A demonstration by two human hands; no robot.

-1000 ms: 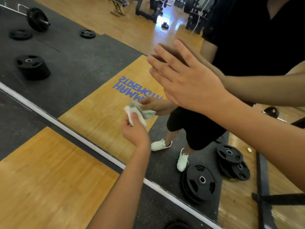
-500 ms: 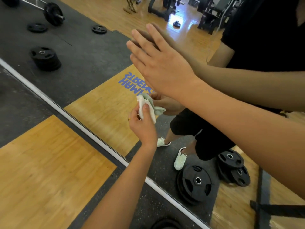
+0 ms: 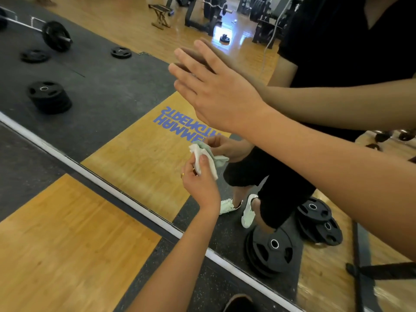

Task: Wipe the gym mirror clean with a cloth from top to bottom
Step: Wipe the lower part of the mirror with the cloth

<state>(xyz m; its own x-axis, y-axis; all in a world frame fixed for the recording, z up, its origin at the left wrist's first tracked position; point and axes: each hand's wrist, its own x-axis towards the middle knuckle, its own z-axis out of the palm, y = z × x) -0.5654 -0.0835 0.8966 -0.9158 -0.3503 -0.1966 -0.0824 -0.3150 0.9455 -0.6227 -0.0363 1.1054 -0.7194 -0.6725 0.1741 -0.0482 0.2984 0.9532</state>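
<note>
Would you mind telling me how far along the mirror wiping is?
Done: unclear, though the mirror shows no obvious smears. In hand: the left hand holds the cloth against the low glass, while the right hand rests flat higher up. Left: probably the strip above the bottom frame.

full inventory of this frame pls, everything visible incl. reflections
mirror: 1, clear glass, fills upper and right of view
mirror frame: 1, white strip, along the glass's bottom edge
cloth: 1, white, bunched against the glass at centre
floor: 1, wood panel with black rubber beside it, lower left
weight plates: several, black, reflected; stacks lower right and upper left, two loose upper left
barbell: 1, black plate on steel bar, reflected top left
lettering: 1, blue, reversed, reflected at centre
shoes: 2, white, reflected below the cloth
left hand: 1, fingers pinch the cloth
right hand: 1, flat on the glass, fingers straight
</note>
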